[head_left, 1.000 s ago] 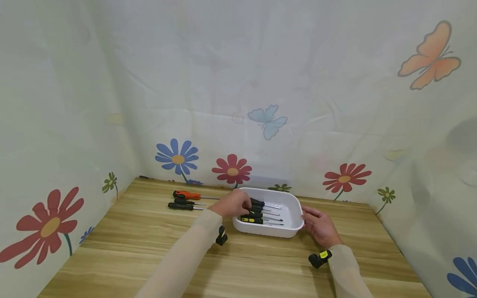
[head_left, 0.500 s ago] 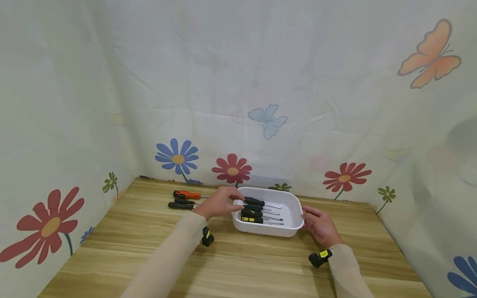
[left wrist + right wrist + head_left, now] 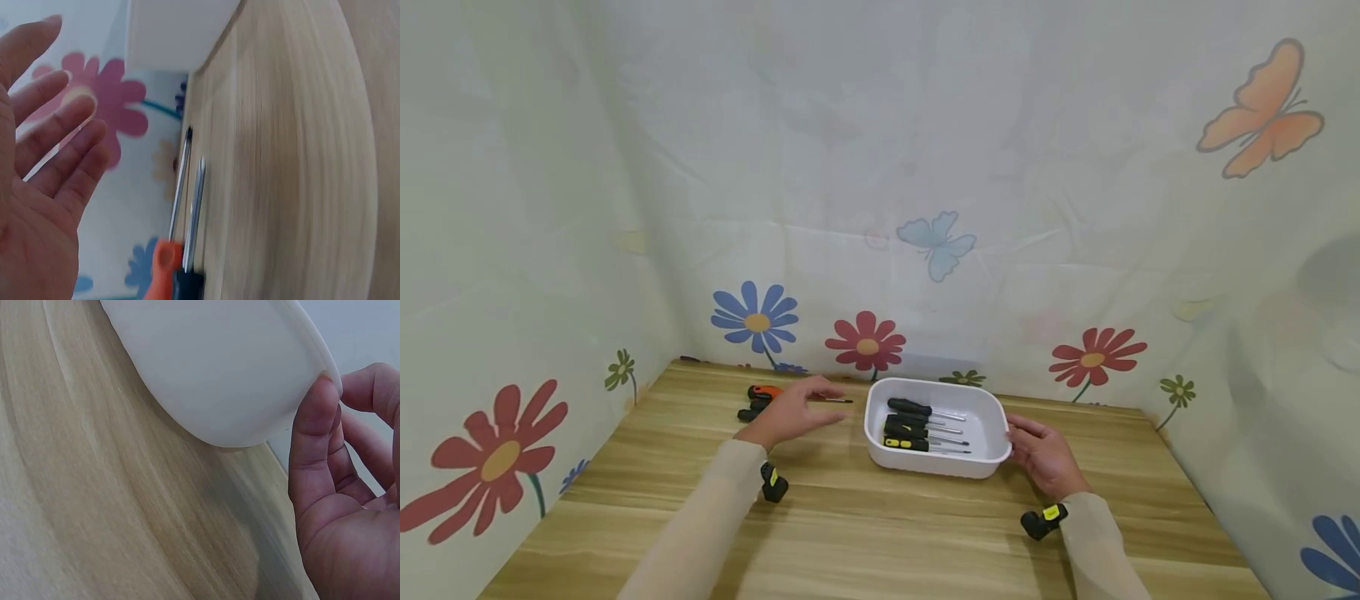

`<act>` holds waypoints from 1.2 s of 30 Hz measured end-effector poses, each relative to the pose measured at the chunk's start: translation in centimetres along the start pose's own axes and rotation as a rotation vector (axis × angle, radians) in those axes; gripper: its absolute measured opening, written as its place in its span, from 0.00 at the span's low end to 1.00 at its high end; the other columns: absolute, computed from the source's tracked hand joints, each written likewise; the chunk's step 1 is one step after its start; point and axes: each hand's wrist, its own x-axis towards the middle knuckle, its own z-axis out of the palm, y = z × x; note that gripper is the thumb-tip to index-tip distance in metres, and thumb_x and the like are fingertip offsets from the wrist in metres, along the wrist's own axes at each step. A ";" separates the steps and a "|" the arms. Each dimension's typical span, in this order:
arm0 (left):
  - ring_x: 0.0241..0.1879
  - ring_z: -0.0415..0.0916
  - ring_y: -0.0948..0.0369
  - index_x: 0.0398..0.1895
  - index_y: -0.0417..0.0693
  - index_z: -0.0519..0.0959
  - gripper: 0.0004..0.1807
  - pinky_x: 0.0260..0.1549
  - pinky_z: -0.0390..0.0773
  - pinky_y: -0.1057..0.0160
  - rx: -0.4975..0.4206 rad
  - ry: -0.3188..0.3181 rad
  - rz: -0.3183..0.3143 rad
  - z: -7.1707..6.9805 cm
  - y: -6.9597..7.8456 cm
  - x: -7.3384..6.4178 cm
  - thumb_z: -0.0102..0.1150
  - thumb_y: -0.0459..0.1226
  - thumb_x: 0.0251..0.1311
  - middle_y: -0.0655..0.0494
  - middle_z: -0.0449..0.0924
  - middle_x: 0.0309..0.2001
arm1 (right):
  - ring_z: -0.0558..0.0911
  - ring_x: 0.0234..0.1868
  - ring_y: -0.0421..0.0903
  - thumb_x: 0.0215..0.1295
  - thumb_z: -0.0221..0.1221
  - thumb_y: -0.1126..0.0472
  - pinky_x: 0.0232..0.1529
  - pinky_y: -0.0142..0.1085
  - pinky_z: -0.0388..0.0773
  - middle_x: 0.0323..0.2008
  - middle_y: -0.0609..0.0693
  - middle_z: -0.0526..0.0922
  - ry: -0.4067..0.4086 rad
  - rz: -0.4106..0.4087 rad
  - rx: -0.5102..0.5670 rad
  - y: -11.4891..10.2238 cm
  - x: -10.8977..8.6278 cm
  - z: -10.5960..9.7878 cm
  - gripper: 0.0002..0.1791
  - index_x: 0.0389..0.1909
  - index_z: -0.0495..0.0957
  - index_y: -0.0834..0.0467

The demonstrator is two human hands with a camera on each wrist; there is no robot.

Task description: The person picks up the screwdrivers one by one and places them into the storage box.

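My left hand [image 3: 793, 412] is over the screwdrivers on the table, fingers relaxed and apart, with nothing in it. Beneath it lie an orange-and-black screwdriver [image 3: 765, 392] and black-handled screwdrivers [image 3: 751, 414], partly hidden by the hand. The left wrist view shows the orange handle [image 3: 165, 261], a black handle [image 3: 189, 284] and two metal shafts beside the open palm. A white plastic tray [image 3: 925, 463] holds several screwdrivers with black [image 3: 909, 407] or black-and-yellow handles [image 3: 906, 444], tips to the right. My right hand [image 3: 1047, 457] pinches the tray's right end at the rim, between thumb [image 3: 315, 415] and forefinger.
The wood-grain table [image 3: 910, 533] reaches back to a pale hanging cloth [image 3: 850, 167] printed with flowers and butterflies. More of this cloth encloses both sides. Each wrist carries a small black camera, one on the left [image 3: 774, 483] and one on the right [image 3: 1042, 522].
My left hand has let go of a screwdriver in the tray and drawn back leftward over the loose screwdrivers. The right hand and the tray stay in place.
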 end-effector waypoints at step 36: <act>0.53 0.78 0.51 0.50 0.63 0.89 0.22 0.55 0.78 0.47 0.140 0.022 -0.234 -7.8 -8.5 -5.0 0.79 0.51 0.50 0.50 0.85 0.56 | 0.85 0.40 0.40 0.73 0.61 0.64 0.44 0.32 0.85 0.52 0.47 0.87 -0.016 0.003 0.006 0.1 0.0 -0.1 0.30 0.73 0.67 0.65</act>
